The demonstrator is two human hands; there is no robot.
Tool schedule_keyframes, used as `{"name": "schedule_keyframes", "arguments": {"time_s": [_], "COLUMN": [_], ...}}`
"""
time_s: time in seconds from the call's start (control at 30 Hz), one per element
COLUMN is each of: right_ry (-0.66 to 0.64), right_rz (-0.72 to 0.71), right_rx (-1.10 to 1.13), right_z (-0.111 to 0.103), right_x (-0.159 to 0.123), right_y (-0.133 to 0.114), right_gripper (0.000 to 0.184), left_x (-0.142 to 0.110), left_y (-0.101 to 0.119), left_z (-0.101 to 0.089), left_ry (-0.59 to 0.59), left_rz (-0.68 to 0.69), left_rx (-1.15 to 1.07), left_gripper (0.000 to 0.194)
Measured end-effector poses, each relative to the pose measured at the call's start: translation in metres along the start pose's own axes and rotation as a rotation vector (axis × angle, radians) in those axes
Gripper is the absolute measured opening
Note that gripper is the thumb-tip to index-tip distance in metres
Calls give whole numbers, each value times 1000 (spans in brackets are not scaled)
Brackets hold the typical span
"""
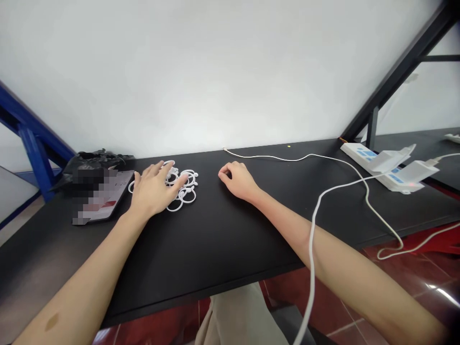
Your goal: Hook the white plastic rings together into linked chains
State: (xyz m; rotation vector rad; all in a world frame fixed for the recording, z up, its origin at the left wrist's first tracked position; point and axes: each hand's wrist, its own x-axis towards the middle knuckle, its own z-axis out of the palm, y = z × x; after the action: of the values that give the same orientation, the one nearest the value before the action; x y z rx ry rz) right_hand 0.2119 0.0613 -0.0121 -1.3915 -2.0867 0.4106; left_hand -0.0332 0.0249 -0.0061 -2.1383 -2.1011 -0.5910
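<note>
A loose pile of white rings, several with small knobs on them, lies on the black table. My left hand is spread flat over the left part of this pile, fingers apart and thumb reaching across some rings. It covers part of the pile, so what lies beneath the palm is hidden. To the right, apart from the rings, my right hand rests on the tabletop with its fingers curled in toward the thumb. A small dark gap shows between thumb and forefinger, with nothing visible in it.
Left of the rings lies a flat dark object, partly blurred, with a crumpled black plastic bag behind it. At right stands a white power strip with plugged-in adapters. A white cable crosses in front of my right forearm.
</note>
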Motion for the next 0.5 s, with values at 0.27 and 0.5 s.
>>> {"name": "schedule_keyframes", "arguments": {"time_s": [0.27, 0.5], "right_ry": [-28, -38], "right_rz": [14, 3], "right_rx": [9, -1], "right_z": [2, 0], "right_x": [-2, -3], "right_y": [-1, -2], "right_gripper": [15, 14], "left_x": [2, 0], "left_y": [-3, 4], "left_z": [8, 4], "left_ry": [-142, -202], "left_rz": [55, 105], "left_rx": [46, 71], "left_gripper": [78, 78]}}
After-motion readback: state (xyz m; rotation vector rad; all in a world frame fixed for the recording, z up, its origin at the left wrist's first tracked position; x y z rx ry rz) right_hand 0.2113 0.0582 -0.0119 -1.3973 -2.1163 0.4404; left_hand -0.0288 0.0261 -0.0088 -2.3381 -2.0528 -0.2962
